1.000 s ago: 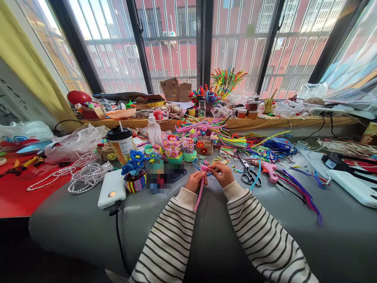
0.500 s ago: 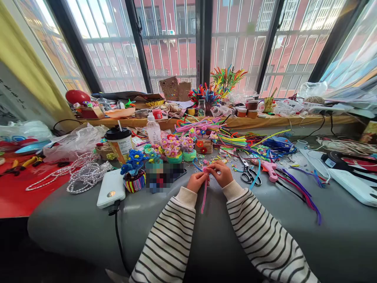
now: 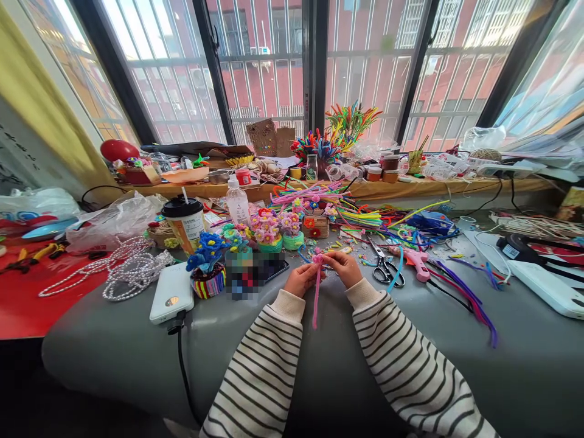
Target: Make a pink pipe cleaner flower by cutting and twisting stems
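Note:
Between my hands is a pink pipe cleaner (image 3: pixel 316 304), looped at the top into what looks like a flower, with its straight tail hanging down. The fingers of my left hand (image 3: pixel 303 280) are closed on it from the left. From the other side, my right hand (image 3: pixel 345 268) pinches the looped part. Small cut bits of pipe cleaner lie on the grey table just beyond the fingers. Black-handled scissors (image 3: pixel 387 271) rest to the right of my right hand, with a light blue pipe cleaner (image 3: pixel 396 271) across their handles.
A pink glue gun (image 3: pixel 418 263) lies right of the scissors. Left stand pots of blue flowers (image 3: pixel 206 250) and pink flowers (image 3: pixel 265 227), a lidded cup (image 3: pixel 185 222) and a white power bank (image 3: pixel 172 293). Behind is a pile of pipe cleaners (image 3: pixel 314 193).
My right hand has shifted slightly down and its fingers have straightened along the pink loops. More of the looped top shows now. My left hand has moved slightly left.

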The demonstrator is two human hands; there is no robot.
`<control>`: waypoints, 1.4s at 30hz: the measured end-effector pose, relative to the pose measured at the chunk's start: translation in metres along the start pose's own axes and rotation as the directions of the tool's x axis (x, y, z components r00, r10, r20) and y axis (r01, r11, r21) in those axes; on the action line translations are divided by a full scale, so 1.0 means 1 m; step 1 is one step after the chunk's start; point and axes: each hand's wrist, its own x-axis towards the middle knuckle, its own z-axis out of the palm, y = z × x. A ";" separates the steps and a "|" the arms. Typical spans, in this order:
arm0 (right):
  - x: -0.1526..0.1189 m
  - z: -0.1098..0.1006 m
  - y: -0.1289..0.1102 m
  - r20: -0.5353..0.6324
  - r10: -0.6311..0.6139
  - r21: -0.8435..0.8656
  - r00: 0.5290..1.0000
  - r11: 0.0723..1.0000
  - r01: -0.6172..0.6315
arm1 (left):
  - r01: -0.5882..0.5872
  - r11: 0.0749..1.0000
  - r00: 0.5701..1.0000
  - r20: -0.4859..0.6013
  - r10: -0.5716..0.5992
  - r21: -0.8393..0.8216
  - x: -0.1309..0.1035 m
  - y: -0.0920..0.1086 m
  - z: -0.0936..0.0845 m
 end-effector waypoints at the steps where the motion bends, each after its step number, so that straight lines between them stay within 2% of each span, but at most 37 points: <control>1: 0.000 0.000 0.000 0.011 -0.001 -0.003 1.000 1.000 0.001 | 0.002 1.000 1.000 -0.005 -0.002 -0.002 0.000 0.000 0.000; 7: -0.003 -0.001 -0.011 0.025 -0.103 -0.153 0.994 0.983 0.106 | -0.011 1.000 1.000 -0.006 0.011 0.012 0.001 -0.001 0.001; 13: -0.005 -0.001 -0.015 -0.034 -0.292 -0.395 0.956 0.882 0.256 | -0.027 0.999 0.999 -0.018 0.028 0.020 -0.001 0.001 0.004; 16: -0.005 -0.001 -0.014 -0.031 -0.331 -0.446 0.943 0.849 0.283 | -0.056 0.998 0.998 -0.031 0.057 0.025 -0.001 0.001 0.006; 22: -0.005 0.001 -0.013 0.044 -0.290 -0.376 0.956 0.882 0.285 | -0.098 0.987 0.994 -0.041 0.104 0.131 0.002 -0.005 0.006; 28: -0.007 0.001 -0.014 -0.016 -0.312 -0.372 0.950 0.884 0.284 | -0.016 0.995 1.000 0.013 0.015 0.098 0.001 -0.003 0.006; 32: -0.007 0.002 -0.013 -0.027 -0.313 -0.364 0.949 0.888 0.282 | -0.007 0.999 1.000 0.018 0.006 0.042 0.000 -0.002 0.006; 37: -0.007 0.004 -0.011 0.002 -0.226 -0.235 0.974 0.947 0.220 | -0.025 1.000 1.000 -0.004 0.025 -0.001 0.002 -0.005 0.003; 42: -0.007 0.004 -0.009 0.016 -0.157 -0.117 0.987 0.980 0.158 | -0.059 0.997 0.998 -0.015 0.060 0.056 0.003 -0.006 0.003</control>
